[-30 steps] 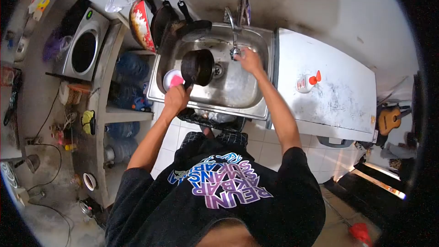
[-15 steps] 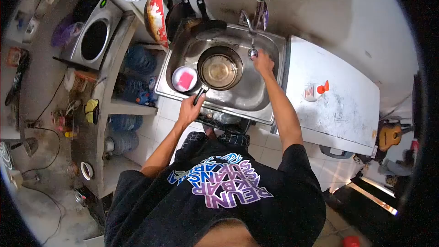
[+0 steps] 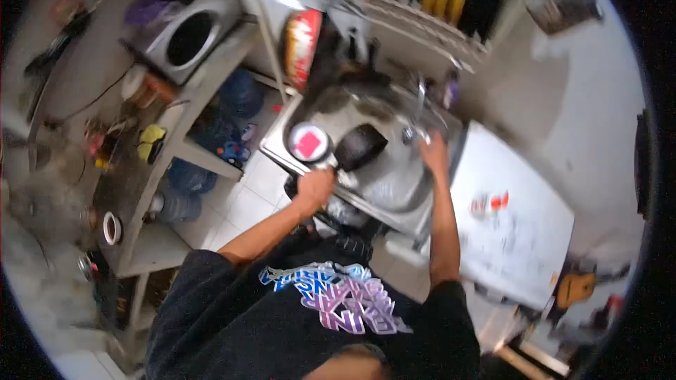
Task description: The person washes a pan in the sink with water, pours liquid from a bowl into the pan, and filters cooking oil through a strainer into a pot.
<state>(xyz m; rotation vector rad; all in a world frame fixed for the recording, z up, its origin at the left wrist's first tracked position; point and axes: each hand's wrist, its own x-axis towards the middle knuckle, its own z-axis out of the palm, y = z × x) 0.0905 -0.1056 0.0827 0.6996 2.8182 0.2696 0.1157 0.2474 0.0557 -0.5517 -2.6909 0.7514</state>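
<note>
My left hand is closed around the handle of a dark saucepan, which is tipped on its side over the sink. Just left of the pan, a small round bowl holds a pink sponge in something white. My right hand is at the right part of the basin, close to the tap's round metal head. Motion blur smears its fingers, so whether they touch the tap head is unclear.
Right of the sink, a white worktop carries a bottle with an orange-red top. Pans hang behind the basin beside a red-and-white wok. A wire dish rack is above. Water jugs occupy the shelves at left.
The saucepan has gone from upright to tipped on its side, with my left hand still on its handle. My right hand sits slightly away from the tap head. The whole view has turned.
</note>
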